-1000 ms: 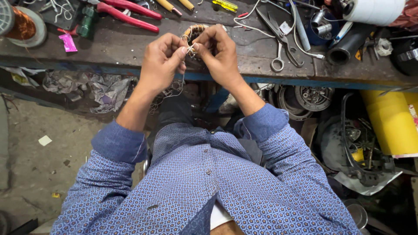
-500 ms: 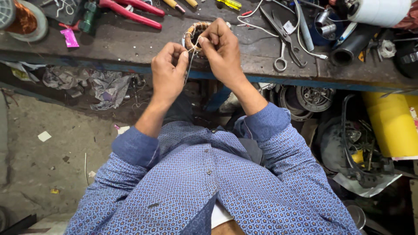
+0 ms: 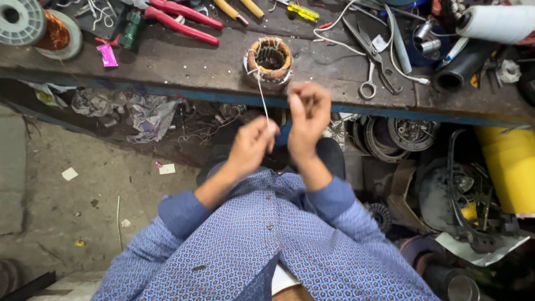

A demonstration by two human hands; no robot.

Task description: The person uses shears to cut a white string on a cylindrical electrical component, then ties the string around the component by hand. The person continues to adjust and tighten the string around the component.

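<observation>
A round motor stator (image 3: pixel 270 60) with copper windings sits on the dark workbench (image 3: pixel 184 67) near its front edge. A thin white string (image 3: pixel 262 97) runs taut from the stator down toward me. My left hand (image 3: pixel 252 146) pinches the string below the bench edge. My right hand (image 3: pixel 307 120) is beside it with fingers curled; it seems to grip the same string's end, though the string there is too fine to see. Both hands are off the bench, over my lap.
Red-handled pliers (image 3: pixel 184 19), scissors (image 3: pixel 368 53), a copper wire spool (image 3: pixel 39 28), a white roll (image 3: pixel 496 22) and a black tube (image 3: pixel 462 69) lie on the bench. Rags (image 3: pixel 128 108) hang under it. A yellow container (image 3: pixel 510 167) and metal parts crowd the floor at right.
Both hands have pulled back from the stator toward my body, drawing the white string out taut. The stator stays on the bench.
</observation>
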